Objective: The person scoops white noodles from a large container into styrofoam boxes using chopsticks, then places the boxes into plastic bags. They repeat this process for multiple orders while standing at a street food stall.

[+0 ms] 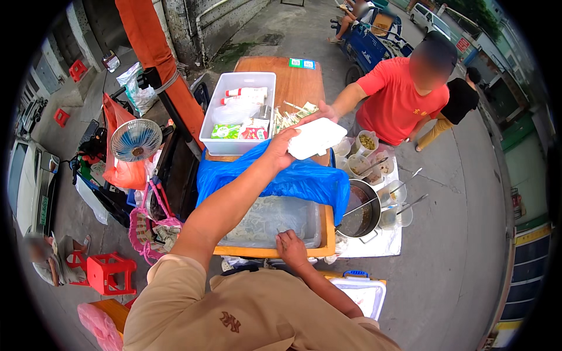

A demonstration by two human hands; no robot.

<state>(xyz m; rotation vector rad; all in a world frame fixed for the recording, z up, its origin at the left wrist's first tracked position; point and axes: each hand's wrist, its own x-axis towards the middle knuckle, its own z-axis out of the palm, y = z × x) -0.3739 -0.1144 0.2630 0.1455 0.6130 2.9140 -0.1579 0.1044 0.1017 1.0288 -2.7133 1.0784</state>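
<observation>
My left hand reaches forward, its fingers closed on a white foam food box. Across from me a person in a red shirt holds out a hand, which meets the far side of the box. My right hand is low, at the near rim of a translucent tub with pale food in it. Its fingers are curled together; whether they grip something thin cannot be made out. Blue plastic sheeting lies bunched over the tub's far side, below my left forearm.
A pale bin with bottles and packets stands at the far left, beside wrapped chopsticks. To the right are a steel pot with a ladle and several clear food cups. A fan and an orange-wrapped pole stand left.
</observation>
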